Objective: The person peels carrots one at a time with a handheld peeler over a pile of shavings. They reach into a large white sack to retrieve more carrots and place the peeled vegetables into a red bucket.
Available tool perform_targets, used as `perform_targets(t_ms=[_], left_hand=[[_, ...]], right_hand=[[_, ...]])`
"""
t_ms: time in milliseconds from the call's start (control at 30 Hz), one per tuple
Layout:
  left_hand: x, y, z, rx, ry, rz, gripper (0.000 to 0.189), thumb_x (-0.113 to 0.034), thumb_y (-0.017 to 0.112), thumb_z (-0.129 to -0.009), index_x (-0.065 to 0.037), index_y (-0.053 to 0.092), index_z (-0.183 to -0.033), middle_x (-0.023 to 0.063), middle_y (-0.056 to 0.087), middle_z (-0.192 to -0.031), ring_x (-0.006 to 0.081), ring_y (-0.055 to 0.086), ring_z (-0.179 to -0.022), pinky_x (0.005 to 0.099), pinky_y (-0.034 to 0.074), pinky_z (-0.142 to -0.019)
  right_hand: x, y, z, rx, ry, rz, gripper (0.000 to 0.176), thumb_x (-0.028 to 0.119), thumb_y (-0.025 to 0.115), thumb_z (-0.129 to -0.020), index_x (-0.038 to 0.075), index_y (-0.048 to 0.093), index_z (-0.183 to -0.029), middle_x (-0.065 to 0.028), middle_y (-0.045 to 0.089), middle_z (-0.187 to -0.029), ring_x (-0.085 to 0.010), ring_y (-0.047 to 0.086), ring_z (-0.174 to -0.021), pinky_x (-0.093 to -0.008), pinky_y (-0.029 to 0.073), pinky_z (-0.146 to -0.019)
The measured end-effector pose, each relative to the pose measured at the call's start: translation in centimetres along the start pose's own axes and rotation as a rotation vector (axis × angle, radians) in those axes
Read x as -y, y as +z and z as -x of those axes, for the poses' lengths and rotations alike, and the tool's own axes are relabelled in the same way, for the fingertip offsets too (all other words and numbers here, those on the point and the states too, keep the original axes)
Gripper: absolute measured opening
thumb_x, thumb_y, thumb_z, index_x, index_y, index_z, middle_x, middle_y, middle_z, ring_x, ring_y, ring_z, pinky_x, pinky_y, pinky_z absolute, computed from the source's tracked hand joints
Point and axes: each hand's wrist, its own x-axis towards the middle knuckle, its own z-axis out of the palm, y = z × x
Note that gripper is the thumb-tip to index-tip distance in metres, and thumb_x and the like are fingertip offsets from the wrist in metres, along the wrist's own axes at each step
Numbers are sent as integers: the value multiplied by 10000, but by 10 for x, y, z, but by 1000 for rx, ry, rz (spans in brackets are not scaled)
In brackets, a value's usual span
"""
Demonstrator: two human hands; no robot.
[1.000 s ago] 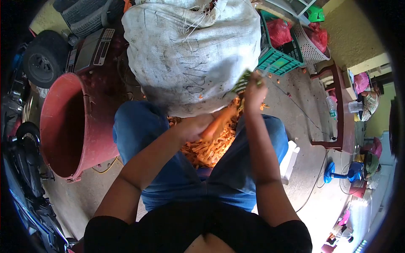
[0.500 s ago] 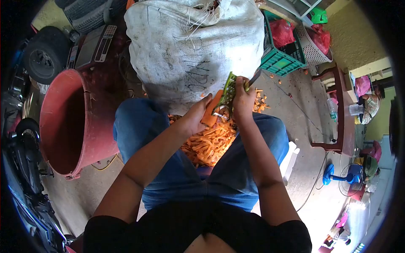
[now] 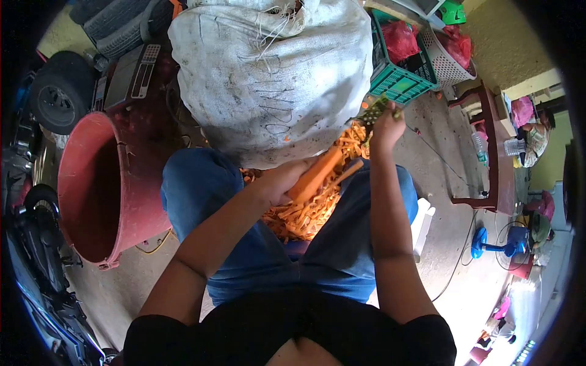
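Observation:
My left hand (image 3: pixel 285 180) is wrapped round an orange carrot (image 3: pixel 318 175), which points up and to the right above my lap. In my right hand (image 3: pixel 388 127) is a green peeler (image 3: pixel 371 113) with a perforated body, held away from the carrot to the upper right. A loose orange strip (image 3: pixel 347 172) is beside the carrot. Many orange peelings (image 3: pixel 302 218) lie heaped between my knees, with more of them (image 3: pixel 354 140) beyond, at the foot of a large white sack (image 3: pixel 274 85).
A red barrel (image 3: pixel 122 183) stands at the left, near a scale (image 3: pixel 131 79) and tyres (image 3: pixel 58 97). Green crate (image 3: pixel 400 83) and white basket (image 3: pixel 442 61) stand at the upper right. Wooden frame (image 3: pixel 494 152) and blue fan (image 3: pixel 479 243) are at the right, with people beyond.
My right hand has moved the peeler up and right, off the carrot. A strip now shows beside the carrot. The view has shifted slightly.

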Motion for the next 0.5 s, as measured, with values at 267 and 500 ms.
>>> perform_targets(t_ms=[267, 500], left_hand=[[-7, -20, -19, -96, 196, 299, 311, -307, 352, -852, -37, 410, -995, 101, 504, -752, 202, 512, -663, 345, 449, -588], [1, -34, -33, 29, 239, 392, 309, -285, 327, -858, -36, 431, -1008, 108, 534, -838, 205, 528, -763, 352, 443, -692]], right_hand=[[29, 1, 54, 330, 170, -449, 238, 210, 463, -826, -24, 500, -806, -15, 460, -623, -75, 383, -574, -220, 328, -520], [56, 3, 87, 495, 243, -534, 232, 210, 462, -826, -16, 510, -809, -1, 475, -625, -70, 406, -558, -210, 344, -515]])
